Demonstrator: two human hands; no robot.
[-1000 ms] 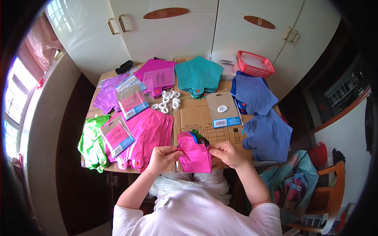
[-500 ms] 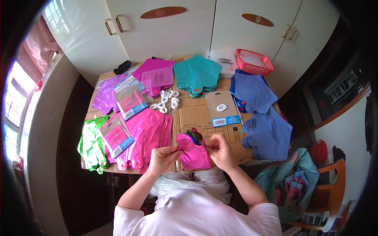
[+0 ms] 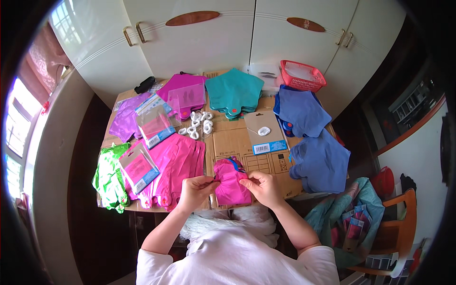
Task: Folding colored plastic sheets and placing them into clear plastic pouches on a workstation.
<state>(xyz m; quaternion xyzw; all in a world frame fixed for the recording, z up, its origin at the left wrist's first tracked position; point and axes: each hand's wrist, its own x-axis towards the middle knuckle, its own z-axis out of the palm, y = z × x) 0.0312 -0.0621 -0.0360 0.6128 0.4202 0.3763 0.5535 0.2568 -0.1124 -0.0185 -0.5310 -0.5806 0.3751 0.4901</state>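
Both hands are closed on a folded pink foil balloon (image 3: 232, 186) at the table's front edge. My left hand (image 3: 196, 194) pinches its left side. At the right side, my right hand (image 3: 264, 188) grips it between thumb and fingers. A blue edge shows at the top of the fold; what lies inside is mostly hidden. Left of my hands spreads a stack of pink foil balloons (image 3: 178, 166) with a header-card packet (image 3: 138, 169) on it. Beyond my hands lie several white ribbon coils (image 3: 194, 132) and a brown card (image 3: 262, 124) bearing one more coil.
Around the table lie green (image 3: 110, 173), purple (image 3: 127, 116), magenta (image 3: 171, 88), teal (image 3: 234, 90) and blue (image 3: 320, 161) foil balloons. At the back right stands a red plastic basket (image 3: 302, 76). A bag (image 3: 323, 209) with packets hangs by a wooden chair (image 3: 406, 228) on the right.
My right hand has closed the pink balloon over the green, red and blue pieces that showed at its top. The view has shifted slightly.
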